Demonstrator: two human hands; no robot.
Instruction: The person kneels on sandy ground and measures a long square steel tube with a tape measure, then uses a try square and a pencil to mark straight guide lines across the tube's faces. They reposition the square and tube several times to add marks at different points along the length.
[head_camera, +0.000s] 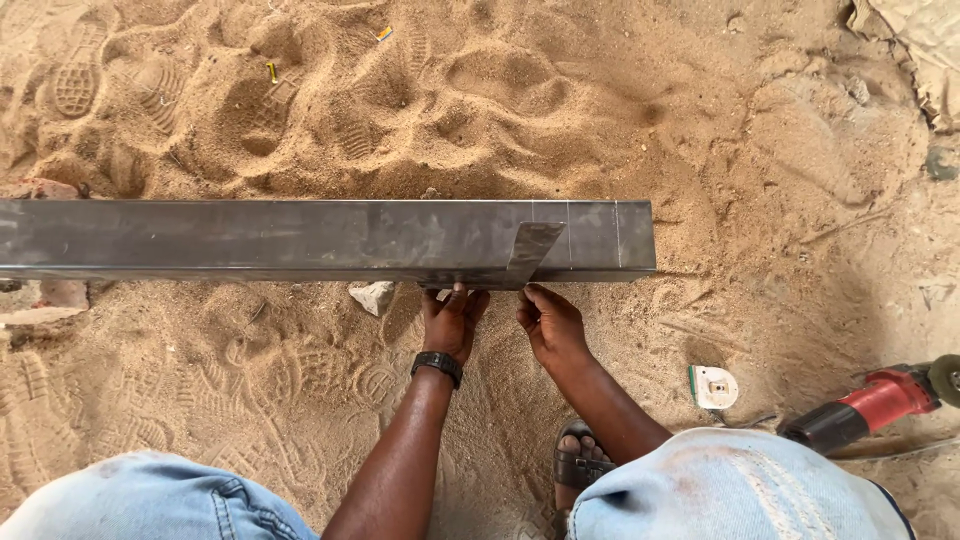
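Your left hand (452, 320) and your right hand (548, 320) are both up against the near edge of a long metal tube (300, 240). The tube lies flat across the sand (600, 90), running from the left side to just past your hands. A small flat metal piece (530, 250) rests slanted on the tube, right above your right hand. Your fingers curl under the tube's bottom edge, close together. I cannot tell if they grip it or only touch it. You wear a black watch (437, 365) on your left wrist. A red grinder (880, 400) lies on the sand to your right, well apart from your hands.
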